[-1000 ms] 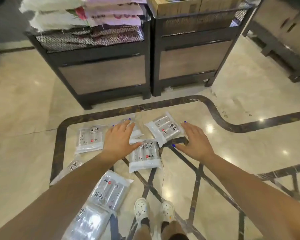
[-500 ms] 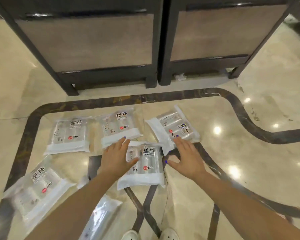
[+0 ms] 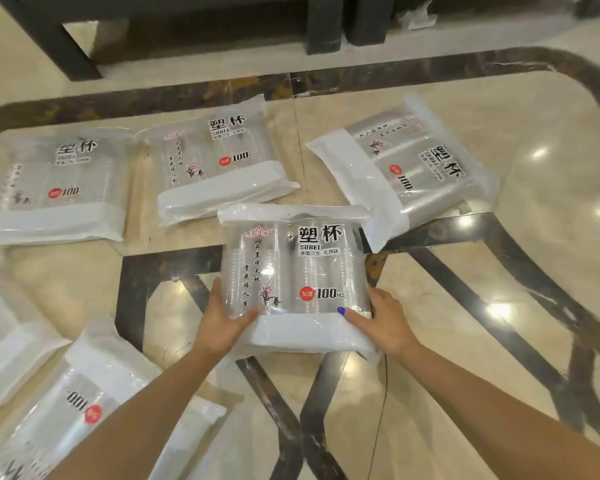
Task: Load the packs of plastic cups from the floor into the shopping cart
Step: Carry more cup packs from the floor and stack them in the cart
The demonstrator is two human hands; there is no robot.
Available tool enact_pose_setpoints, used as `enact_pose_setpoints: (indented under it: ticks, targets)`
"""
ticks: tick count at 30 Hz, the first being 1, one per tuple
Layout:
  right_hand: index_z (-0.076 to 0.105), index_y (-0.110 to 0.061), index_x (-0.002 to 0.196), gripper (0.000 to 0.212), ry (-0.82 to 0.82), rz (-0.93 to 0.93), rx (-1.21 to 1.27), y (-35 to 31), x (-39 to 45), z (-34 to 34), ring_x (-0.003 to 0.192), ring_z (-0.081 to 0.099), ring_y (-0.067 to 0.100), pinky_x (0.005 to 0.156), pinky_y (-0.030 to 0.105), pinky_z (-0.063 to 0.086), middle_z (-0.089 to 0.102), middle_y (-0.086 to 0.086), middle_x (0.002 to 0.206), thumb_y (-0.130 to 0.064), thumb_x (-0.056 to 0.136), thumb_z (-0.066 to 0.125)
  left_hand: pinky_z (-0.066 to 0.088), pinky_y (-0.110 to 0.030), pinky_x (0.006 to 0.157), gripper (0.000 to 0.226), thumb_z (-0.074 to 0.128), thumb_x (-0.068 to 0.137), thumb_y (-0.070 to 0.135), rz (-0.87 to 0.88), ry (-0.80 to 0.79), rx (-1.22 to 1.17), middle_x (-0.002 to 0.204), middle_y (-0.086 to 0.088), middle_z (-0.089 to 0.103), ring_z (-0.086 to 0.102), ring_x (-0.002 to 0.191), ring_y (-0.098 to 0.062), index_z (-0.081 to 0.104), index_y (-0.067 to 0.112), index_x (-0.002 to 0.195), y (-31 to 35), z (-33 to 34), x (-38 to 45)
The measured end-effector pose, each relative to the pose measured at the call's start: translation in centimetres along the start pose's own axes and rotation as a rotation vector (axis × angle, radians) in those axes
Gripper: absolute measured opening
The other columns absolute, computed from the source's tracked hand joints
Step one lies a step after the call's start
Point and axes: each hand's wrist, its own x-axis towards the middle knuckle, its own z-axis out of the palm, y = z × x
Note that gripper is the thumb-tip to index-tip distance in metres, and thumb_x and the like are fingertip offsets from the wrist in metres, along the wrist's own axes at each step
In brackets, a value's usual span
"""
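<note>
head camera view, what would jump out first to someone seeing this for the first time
The pack of plastic cups in the middle, gripped at its near corners by the left hand and the right hand. More such packs lie around it on the glossy marble floor: three in a row beyond it and others at the lower left. Dark legs of a display stand cross the top.

Bright overhead lighting glares off the glossy floor (image 3: 499, 310); edges bend, perhaps slightly blurred at left.
</note>
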Motion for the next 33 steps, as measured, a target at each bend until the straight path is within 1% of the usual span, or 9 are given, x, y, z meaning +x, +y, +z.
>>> enact_pose_setpoints:
  ticks: [3, 7, 11, 16, 20, 24, 28, 31, 33]
  targets:
    - [0.045, -0.042, 0.130, 0.069, -0.063, -0.053, 0.194, -1.4, -1.4, 0.0, 0.104, 0.060, -0.008, 0.086, 0.017, 0.050, 0.063, -0.019, 0.120, -0.029, 0.074, 0.084, 0.034, -0.025, 0.097, 0.089, 0.080, 0.075, 0.037, 0.023, 0.024, -0.049, 0.131, 0.017, 0.042, 0.044, 0.119, -0.007, 0.028, 0.021, 0.145, 1.0, -0.9, -1.0]
    - [0.042, -0.043, 0.133, 0.080, -0.050, -0.073, 0.356, -6.1, -5.2, -3.2, 0.108, 0.059, -0.007, 0.089, 0.018, 0.050, 0.059, -0.025, 0.122, -0.025, 0.070, 0.087, 0.033, -0.035, 0.110, 0.102, 0.081, 0.068, 0.045, -0.006, 0.043, -0.078, 0.147, 0.008, 0.038, 0.040, 0.132, -0.013, 0.024, 0.024, 0.149, 4.7, -4.7, -4.9]
    - [0.033, -0.059, 0.127, 0.085, -0.023, -0.071, 0.405, -11.9, -10.8, -9.2, 0.108, 0.052, -0.018, 0.084, 0.005, 0.043, 0.051, -0.044, 0.115, -0.022, 0.072, 0.087, 0.022, -0.041, 0.118, 0.112, 0.081, 0.065, 0.043, -0.023, 0.071, -0.098, 0.158, 0.003, 0.022, 0.025, 0.144, -0.017, 0.015, 0.022, 0.153, 11.5, -10.1, -10.5]
    - [0.025, -0.038, 0.150, 0.101, 0.007, -0.032, 0.476, -20.6, -18.1, -19.0, 0.109, 0.048, -0.020, 0.097, 0.020, 0.043, 0.044, -0.038, 0.127, -0.029, 0.071, 0.088, 0.018, -0.036, 0.118, 0.114, 0.078, 0.064, 0.048, 0.075, 0.066, -0.120, 0.160, 0.008, 0.014, 0.019, 0.146, -0.015, 0.010, 0.027, 0.154, 22.9, -18.1, -17.9]
    - [0.022, -0.032, 0.152, 0.101, 0.083, -0.047, 0.540, -28.8, -24.4, -27.8, 0.120, 0.045, -0.003, 0.092, 0.005, 0.038, 0.041, -0.032, 0.132, -0.014, 0.075, 0.085, 0.023, -0.042, 0.118, 0.117, 0.081, 0.062, 0.056, 0.186, 0.064, -0.123, 0.160, 0.010, 0.016, 0.023, 0.144, -0.015, 0.011, 0.031, 0.153, 32.8, -25.0, -24.2]
    - [0.019, -0.030, 0.154, 0.107, 0.149, -0.077, 0.574, -36.0, -31.0, -36.7, 0.128, 0.048, 0.018, 0.102, 0.032, 0.045, 0.043, -0.004, 0.145, -0.010, 0.073, 0.085, 0.026, -0.039, 0.115, 0.113, 0.079, 0.063, 0.049, 0.256, 0.075, -0.194, 0.159, 0.005, 0.021, 0.027, 0.142, -0.016, 0.014, 0.028, 0.153, 42.5, -30.7, -30.8]
    - [0.016, -0.034, 0.152, 0.107, 0.219, -0.136, 0.580, -41.4, -38.2, -44.5, 0.124, 0.048, 0.014, 0.095, 0.021, 0.046, 0.040, -0.008, 0.141, -0.011, 0.073, 0.085, 0.031, -0.036, 0.110, 0.106, 0.082, 0.071, 0.028, 0.349, 0.076, -0.296, 0.155, 0.007, 0.027, 0.034, 0.134, -0.010, 0.015, 0.028, 0.153, 50.8, -34.7, -37.8]
    - [0.013, -0.042, 0.152, 0.113, 0.286, -0.170, 0.597, -43.6, -43.5, -48.7, 0.132, 0.043, 0.015, 0.108, 0.040, 0.043, 0.036, -0.008, 0.149, -0.017, 0.071, 0.088, 0.030, -0.038, 0.110, 0.103, 0.082, 0.073, 0.024, 0.432, 0.068, -0.299, 0.149, 0.015, 0.029, 0.031, 0.128, -0.002, 0.017, 0.032, 0.152, 55.1, -36.9, -42.4]
    - [0.012, -0.043, 0.152, 0.113, 0.329, -0.183, 0.604, -44.3, -46.7, -50.5, 0.130, 0.043, 0.010, 0.104, 0.034, 0.045, 0.034, -0.009, 0.150, -0.019, 0.071, 0.088, 0.028, -0.035, 0.111, 0.102, 0.083, 0.072, 0.023, 0.488, 0.051, -0.291, 0.151, 0.014, 0.028, 0.029, 0.127, 0.000, 0.019, 0.031, 0.152, 57.0, -37.9, -44.5]
